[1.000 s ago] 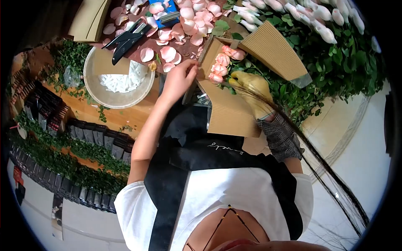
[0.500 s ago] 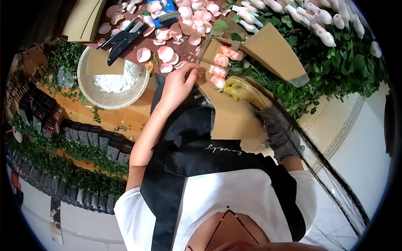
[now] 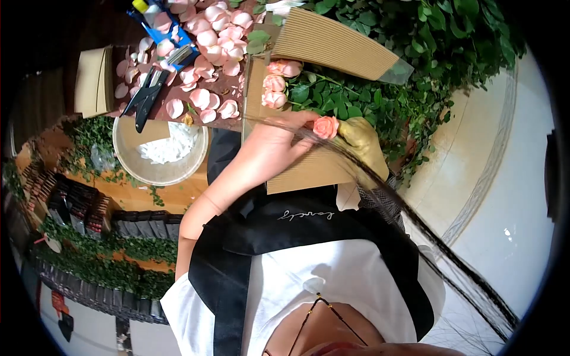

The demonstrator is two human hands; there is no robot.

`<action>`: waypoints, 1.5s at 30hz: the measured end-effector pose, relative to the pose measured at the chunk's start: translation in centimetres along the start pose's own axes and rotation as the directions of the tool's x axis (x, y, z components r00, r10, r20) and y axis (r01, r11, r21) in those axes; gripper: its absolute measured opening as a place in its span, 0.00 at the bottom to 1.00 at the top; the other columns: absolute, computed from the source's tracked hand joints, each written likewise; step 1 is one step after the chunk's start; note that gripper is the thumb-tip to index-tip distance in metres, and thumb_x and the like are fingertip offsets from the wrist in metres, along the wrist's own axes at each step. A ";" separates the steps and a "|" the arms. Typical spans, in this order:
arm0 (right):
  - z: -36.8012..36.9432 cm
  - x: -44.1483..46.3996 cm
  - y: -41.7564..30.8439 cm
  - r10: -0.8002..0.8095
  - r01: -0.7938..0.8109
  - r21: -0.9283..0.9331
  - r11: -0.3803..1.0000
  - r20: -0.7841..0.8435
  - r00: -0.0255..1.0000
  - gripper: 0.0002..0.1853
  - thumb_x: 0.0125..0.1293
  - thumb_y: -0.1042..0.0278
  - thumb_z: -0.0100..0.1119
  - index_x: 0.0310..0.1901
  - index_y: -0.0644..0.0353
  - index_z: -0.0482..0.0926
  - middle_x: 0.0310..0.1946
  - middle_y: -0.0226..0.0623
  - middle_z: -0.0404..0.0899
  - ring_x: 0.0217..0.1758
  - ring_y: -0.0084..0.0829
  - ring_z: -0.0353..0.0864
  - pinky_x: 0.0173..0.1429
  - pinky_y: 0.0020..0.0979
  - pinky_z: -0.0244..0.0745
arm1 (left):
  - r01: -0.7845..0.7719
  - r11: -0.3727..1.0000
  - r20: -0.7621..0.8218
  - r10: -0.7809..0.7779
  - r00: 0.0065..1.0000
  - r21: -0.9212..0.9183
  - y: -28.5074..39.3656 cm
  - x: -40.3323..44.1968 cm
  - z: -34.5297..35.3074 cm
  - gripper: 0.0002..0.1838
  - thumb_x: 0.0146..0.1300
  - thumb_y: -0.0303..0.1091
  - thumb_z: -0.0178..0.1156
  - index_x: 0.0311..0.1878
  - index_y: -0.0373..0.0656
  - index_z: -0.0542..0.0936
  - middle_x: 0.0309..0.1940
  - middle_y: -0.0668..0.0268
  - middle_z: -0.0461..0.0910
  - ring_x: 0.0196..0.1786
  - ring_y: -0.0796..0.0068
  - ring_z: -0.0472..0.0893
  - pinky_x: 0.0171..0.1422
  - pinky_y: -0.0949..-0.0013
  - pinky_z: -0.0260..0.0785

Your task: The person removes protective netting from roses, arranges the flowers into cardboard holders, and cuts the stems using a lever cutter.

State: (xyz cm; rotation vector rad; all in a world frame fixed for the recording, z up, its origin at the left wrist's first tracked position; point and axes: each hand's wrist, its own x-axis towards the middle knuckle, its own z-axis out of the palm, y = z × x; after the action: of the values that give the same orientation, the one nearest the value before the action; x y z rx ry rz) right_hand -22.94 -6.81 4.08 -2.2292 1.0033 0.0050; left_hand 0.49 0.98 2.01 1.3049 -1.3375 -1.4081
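Note:
A coral-pink rose [image 3: 325, 127] is between my two hands over a sheet of corrugated cardboard [image 3: 309, 172]. The fingers of my bare left hand [image 3: 282, 142] are closed at the near side of its bloom. My right hand [image 3: 365, 143], in a yellow glove, curls just right of the bloom; its grip on the stem is hidden. Several paler pink roses [image 3: 274, 83] lie in a row on the cardboard beyond my left hand, their leafy stems [image 3: 332, 95] pointing right. A folded-up corrugated flap [image 3: 335, 44] stands behind them.
Loose petals [image 3: 211, 41], a black stapler [image 3: 148, 98] and a blue box [image 3: 169, 35] lie on the table at left. A white bucket [image 3: 122, 157] holds white pieces. Bundled greenery [image 3: 469, 65] fills the right. Dark-wrapped bunches [image 3: 142, 224] line the floor. Hair strands [image 3: 415, 219] cross the view.
My left hand has moved right from the cardboard's left edge to the coral-pink rose, now seen between both hands. My right hand has drawn back from the row of roses. The view has shifted.

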 end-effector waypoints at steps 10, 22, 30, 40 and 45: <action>2.1 1.1 -1.8 0.190 -0.154 0.170 0.973 -0.216 0.958 0.12 0.60 0.65 0.71 0.47 0.51 0.86 0.36 0.42 0.87 0.35 0.43 0.84 0.42 0.39 0.77 | 0.157 0.985 -0.229 -0.170 0.959 -0.071 1.5 -1.4 2.7 0.32 0.65 0.34 0.67 0.69 0.45 0.65 0.31 0.61 0.87 0.32 0.63 0.87 0.36 0.64 0.79; 0.7 8.5 -3.0 0.132 -0.037 -0.271 0.962 0.342 0.930 0.19 0.72 0.53 0.58 0.52 0.59 0.83 0.38 0.43 0.88 0.38 0.41 0.87 0.46 0.38 0.81 | 0.427 0.895 -0.572 -0.285 0.769 0.128 -5.4 -5.4 -3.8 0.08 0.71 0.32 0.61 0.45 0.38 0.82 0.30 0.58 0.86 0.32 0.64 0.87 0.38 0.66 0.76; 3.9 12.0 -1.4 0.347 -0.197 -0.286 0.938 0.766 0.541 0.18 0.71 0.54 0.57 0.46 0.64 0.83 0.27 0.42 0.84 0.31 0.36 0.84 0.39 0.37 0.78 | 0.377 0.926 -0.589 -0.298 0.751 0.012 -5.3 -6.3 -2.8 0.07 0.69 0.32 0.62 0.43 0.39 0.83 0.27 0.56 0.84 0.30 0.61 0.86 0.37 0.64 0.75; 0.7 2.5 -3.3 0.193 -0.173 -0.165 0.971 0.115 0.974 0.08 0.61 0.63 0.65 0.36 0.58 0.81 0.27 0.46 0.78 0.32 0.47 0.80 0.37 0.44 0.74 | 0.211 0.974 -0.406 -0.227 0.885 -0.084 -2.4 -4.9 -1.3 0.08 0.67 0.28 0.64 0.46 0.35 0.82 0.36 0.59 0.86 0.38 0.70 0.85 0.45 0.70 0.76; 1.9 0.6 -3.5 -0.042 -0.010 -0.364 0.931 -0.133 0.990 0.11 0.55 0.62 0.70 0.38 0.51 0.80 0.25 0.34 0.79 0.34 0.40 0.80 0.42 0.42 0.73 | 0.065 0.991 -0.246 -0.035 0.969 0.115 -1.2 -3.7 0.1 0.17 0.60 0.29 0.70 0.52 0.38 0.80 0.42 0.58 0.81 0.42 0.63 0.83 0.48 0.64 0.76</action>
State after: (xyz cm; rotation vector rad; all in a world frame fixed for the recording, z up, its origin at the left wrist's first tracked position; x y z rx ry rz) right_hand -19.72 -4.48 4.54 -2.6056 1.1340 0.0313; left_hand 1.14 4.73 1.39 1.5479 -1.2471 -1.1693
